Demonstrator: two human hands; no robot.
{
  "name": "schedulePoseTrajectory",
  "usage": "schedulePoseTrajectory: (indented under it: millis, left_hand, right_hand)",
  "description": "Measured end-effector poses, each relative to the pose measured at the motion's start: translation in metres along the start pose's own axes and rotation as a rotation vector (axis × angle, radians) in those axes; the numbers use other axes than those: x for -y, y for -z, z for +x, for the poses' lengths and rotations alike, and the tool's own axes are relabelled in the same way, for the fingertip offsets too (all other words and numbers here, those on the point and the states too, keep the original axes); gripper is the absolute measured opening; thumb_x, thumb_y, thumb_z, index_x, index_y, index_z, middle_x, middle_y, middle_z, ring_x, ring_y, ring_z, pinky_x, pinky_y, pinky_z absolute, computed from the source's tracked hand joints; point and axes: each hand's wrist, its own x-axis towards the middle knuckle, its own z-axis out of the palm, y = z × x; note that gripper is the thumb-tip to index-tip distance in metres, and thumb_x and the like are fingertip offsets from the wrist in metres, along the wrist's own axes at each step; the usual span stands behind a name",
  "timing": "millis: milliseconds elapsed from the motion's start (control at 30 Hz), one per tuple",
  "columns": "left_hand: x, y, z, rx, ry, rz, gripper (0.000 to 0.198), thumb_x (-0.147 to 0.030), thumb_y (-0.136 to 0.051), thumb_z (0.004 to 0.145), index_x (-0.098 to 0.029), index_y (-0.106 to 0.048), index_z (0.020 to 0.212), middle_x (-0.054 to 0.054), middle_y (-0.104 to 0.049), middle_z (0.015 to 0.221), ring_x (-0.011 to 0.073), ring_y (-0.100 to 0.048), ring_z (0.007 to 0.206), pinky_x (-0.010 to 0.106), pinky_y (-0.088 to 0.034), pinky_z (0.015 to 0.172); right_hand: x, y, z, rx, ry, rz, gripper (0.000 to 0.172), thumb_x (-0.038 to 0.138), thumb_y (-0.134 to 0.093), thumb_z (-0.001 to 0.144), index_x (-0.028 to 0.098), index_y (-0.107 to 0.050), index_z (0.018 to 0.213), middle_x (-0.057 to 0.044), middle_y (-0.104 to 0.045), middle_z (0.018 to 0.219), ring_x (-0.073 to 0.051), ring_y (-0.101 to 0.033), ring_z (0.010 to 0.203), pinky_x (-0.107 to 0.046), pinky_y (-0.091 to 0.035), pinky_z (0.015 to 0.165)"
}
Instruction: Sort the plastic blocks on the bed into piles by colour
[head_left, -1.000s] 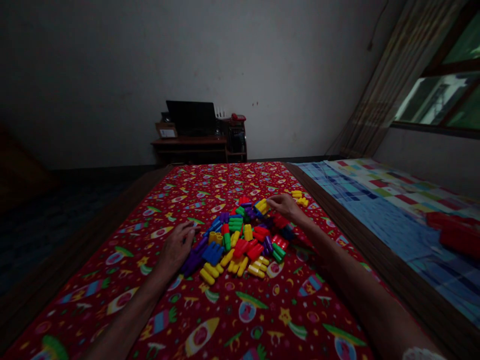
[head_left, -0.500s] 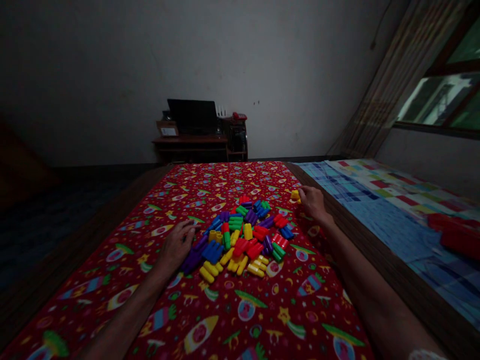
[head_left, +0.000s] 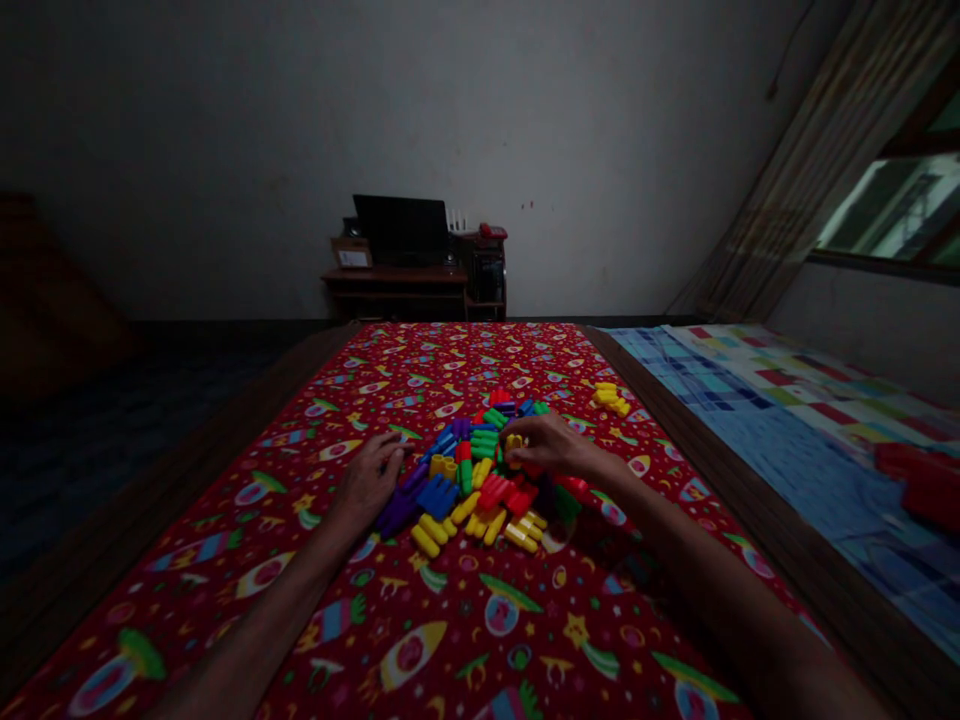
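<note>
A heap of plastic toy blocks (head_left: 439, 498) in red, blue, green, purple and yellow lies on a red cloth (head_left: 412, 650) printed with rockets. Over the heap's right side, my right hand (head_left: 551, 445) pinches a yellow toy block (head_left: 514, 448) between thumb and fingers. Part of the heap is hidden beneath that hand. My left hand (head_left: 369, 482) rests on the cloth at the heap's left edge, fingers loosely stretched and holding nothing. Off to the right, apart from the heap, several yellow blocks (head_left: 612, 399) lie together near the cloth's edge.
A dark wooden border (head_left: 690, 450) runs along the cloth's right side. Beyond it lies a blue and patchwork bedcover (head_left: 750, 430) with a red item (head_left: 922, 485) on it. Against the far wall stands a desk (head_left: 397, 285) bearing a dark monitor (head_left: 401, 230) and a red telephone (head_left: 493, 231).
My right hand has moved left from the cloth's right edge to the heap and now grips a yellow block there. Yellow blocks stay behind at the right. My left hand has hardly moved.
</note>
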Motion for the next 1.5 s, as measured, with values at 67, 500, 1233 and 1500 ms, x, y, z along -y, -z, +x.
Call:
schedulePoseTrajectory:
  millis: [67, 500, 1233, 1500]
  left_hand:
    - [0.001, 0.0, 0.0, -0.001, -0.006, -0.001, 0.048, -0.044, -0.034, 0.089, -0.018, -0.074, 0.089, 0.011, -0.067, 0.112, 0.025, -0.062, 0.104, 0.041, -0.052, 0.093]
    - [0.0, 0.0, 0.0, 0.002, -0.001, 0.004, 0.048, -0.044, -0.034, 0.087, -0.018, -0.074, 0.09, 0.012, -0.067, 0.111, 0.0262, -0.063, 0.104, 0.042, -0.051, 0.094]
    - [-0.005, 0.003, -0.001, 0.01, -0.012, -0.005, 0.042, -0.038, -0.036, 0.088, -0.018, -0.073, 0.091, 0.011, -0.067, 0.112, 0.0241, -0.062, 0.106, 0.041, -0.05, 0.095]
    - [-0.005, 0.002, -0.001, 0.018, -0.017, -0.013, 0.041, -0.036, -0.037, 0.087, -0.018, -0.074, 0.092, 0.01, -0.067, 0.113, 0.0237, -0.061, 0.108, 0.04, -0.05, 0.096]
  right_hand:
    - [-0.014, 0.012, 0.003, -0.085, -0.046, 0.096, 0.025, 0.024, -0.065, 0.077, 0.017, -0.074, 0.099, -0.003, -0.073, 0.085, -0.015, -0.064, 0.074, -0.022, -0.044, 0.065]
    - [-0.162, 0.075, -0.047, -0.832, -0.454, -0.444, 0.037, 0.017, -0.051, 0.072, 0.012, -0.072, 0.102, -0.016, -0.072, 0.096, -0.028, -0.062, 0.092, -0.04, -0.048, 0.085]
    - [-0.001, -0.004, 0.0, -0.143, 0.187, 0.063, 0.031, 0.021, -0.054, 0.088, 0.017, -0.066, 0.116, -0.008, -0.073, 0.092, -0.018, -0.067, 0.081, -0.027, -0.051, 0.071]
    - [0.026, -0.039, -0.003, -0.005, 0.377, -0.383, 0.032, 0.008, -0.053, 0.087, 0.019, -0.061, 0.116, -0.009, -0.065, 0.115, -0.022, -0.054, 0.109, -0.034, -0.048, 0.085]
